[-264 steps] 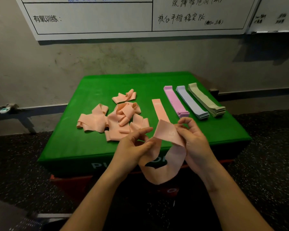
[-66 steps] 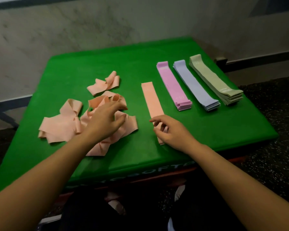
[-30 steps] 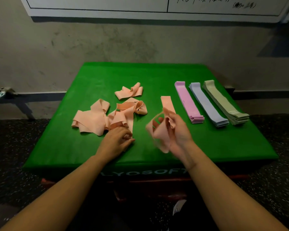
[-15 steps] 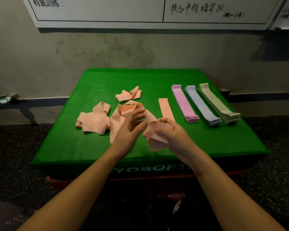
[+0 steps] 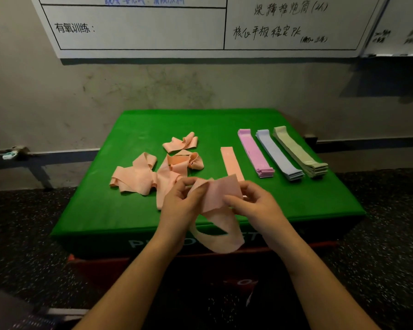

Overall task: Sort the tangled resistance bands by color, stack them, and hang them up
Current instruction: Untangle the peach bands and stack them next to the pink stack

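Both hands hold one peach resistance band above the near edge of the green pad. My left hand pinches its left end and my right hand pinches its right end, while its loop hangs down below them. A tangled heap of peach bands lies at the pad's middle left. One flat peach band lies straight beside it. To the right sit three neat stacks: pink, light blue and pale green.
The pad tops a box with a red base on dark speckled flooring. A concrete wall stands close behind, with a whiteboard of handwriting above. A rail runs along the wall at left.
My left hand has joined the right on the peach band, which is now spread between both hands with its loop hanging. Earlier the previous band was laid on the flat peach one.
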Demonstrator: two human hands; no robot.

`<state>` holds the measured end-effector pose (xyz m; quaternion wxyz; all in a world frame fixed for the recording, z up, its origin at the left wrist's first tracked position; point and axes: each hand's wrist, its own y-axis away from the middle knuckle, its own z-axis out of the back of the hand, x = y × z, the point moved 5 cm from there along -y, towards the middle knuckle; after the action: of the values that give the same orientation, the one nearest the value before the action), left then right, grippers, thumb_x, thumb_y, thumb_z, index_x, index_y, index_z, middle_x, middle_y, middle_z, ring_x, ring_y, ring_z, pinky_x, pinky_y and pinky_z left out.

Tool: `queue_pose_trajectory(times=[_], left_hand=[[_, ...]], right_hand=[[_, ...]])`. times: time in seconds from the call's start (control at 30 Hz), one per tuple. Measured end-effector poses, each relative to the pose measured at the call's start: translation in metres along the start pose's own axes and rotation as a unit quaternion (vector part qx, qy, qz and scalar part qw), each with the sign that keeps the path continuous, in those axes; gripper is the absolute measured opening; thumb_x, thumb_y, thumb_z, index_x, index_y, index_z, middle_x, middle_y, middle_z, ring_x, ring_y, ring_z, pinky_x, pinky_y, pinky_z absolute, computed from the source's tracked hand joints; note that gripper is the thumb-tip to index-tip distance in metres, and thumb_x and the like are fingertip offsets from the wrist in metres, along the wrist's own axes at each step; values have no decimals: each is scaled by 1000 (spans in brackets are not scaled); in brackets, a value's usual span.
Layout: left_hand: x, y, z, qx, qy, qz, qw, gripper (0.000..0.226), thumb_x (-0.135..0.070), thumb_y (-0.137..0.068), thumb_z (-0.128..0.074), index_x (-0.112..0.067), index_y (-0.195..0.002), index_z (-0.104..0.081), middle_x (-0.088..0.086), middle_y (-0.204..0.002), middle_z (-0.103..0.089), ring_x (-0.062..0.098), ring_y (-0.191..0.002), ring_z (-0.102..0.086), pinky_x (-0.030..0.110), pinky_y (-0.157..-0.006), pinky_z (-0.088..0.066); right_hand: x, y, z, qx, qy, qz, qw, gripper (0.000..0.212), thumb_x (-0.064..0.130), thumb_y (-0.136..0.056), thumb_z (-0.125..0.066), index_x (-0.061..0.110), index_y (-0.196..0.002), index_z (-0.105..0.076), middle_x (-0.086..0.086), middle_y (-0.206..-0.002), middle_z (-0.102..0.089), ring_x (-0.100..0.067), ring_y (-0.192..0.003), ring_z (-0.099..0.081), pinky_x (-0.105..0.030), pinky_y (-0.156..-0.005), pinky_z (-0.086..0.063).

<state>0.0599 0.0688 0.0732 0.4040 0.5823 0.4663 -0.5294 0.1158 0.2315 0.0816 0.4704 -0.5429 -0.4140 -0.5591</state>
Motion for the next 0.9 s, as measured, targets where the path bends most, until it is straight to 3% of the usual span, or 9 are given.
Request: queue_pose_trajectory(times=[0.03, 0.1, 0.27, 0.43, 0.6, 0.67, 0.73, 0.9], left_hand=[[-2, 3, -1, 5, 26, 10, 1000, 13, -27, -96, -61, -15, -101, -65, 2, -94, -71, 15, -78, -67, 26, -62, -52], [-4, 8, 0, 9, 44, 17, 999, 9, -22, -98, -59, -14, -97, -64, -2, -84, -71, 15, -70, -68, 30, -65, -54], [-6, 13, 1, 16, 66, 23, 997, 11, -16, -97, -60, -19, -87, -63, 6, -90, -68, 25, -85, -66, 37, -74, -51], [-8, 23, -4, 60, 38, 35, 997, 9, -17, -101, -52, -10, -106, -54, 8, -98, -74, 28, -88, -69, 39, -77, -53], [-13, 33, -8, 146, -83, 8, 986, 37, -13, -98, -59, -33, -128, -50, 6, -102, -73, 21, -100, -68, 32, -89, -52], [-15, 38, -13, 181, -109, 2, 977, 53, -11, -94, -64, -41, -133, -45, 8, -102, -69, 21, -98, -67, 25, -85, -51], [-19, 41, -17, 183, -89, -4, 979, 61, -11, -91, -68, -43, -136, -40, 7, -106, -68, 17, -91, -68, 23, -79, -54], [-30, 47, -25, 167, -70, -15, 983, 57, -28, -82, -76, -43, -130, -48, -4, -119, -58, 5, -90, -66, 20, -76, -54]], right_hand=[[1, 3, 3, -13, -13, -4, 1000, 8, 17, -86, -76, 22, -92, -72, -5, -96, -72, -27, -95, -66, -43, -83, -56], [3, 8, 10, -42, -60, -11, 997, 9, 17, -89, -71, 25, -83, -71, -2, -88, -72, -24, -90, -66, -42, -83, -55], [8, 15, 18, -72, -199, -64, 975, 4, 10, -100, -52, 11, -104, -53, -8, -96, -70, -23, -84, -70, -36, -71, -57], [12, 23, 15, -46, -236, -64, 968, 11, 5, -100, -50, 9, -111, -50, -12, -105, -70, -23, -90, -73, -32, -71, -58], [17, 26, 17, -42, -293, -33, 955, 19, -5, -98, -48, 14, -102, -53, -18, -106, -71, -23, -97, -70, -30, -76, -61], [21, 27, 16, -33, -294, -16, 955, 26, -10, -96, -47, 14, -98, -54, -17, -100, -71, -24, -96, -70, -31, -80, -59], [25, 29, 13, -16, -280, -3, 960, 29, -14, -95, -46, 14, -94, -55, -14, -91, -69, -20, -87, -67, -27, -74, -59], [29, 32, 8, 5, -218, 32, 975, 39, -22, -89, -44, 15, -85, -59, -9, -82, -63, -14, -76, -60, -21, -69, -51]])
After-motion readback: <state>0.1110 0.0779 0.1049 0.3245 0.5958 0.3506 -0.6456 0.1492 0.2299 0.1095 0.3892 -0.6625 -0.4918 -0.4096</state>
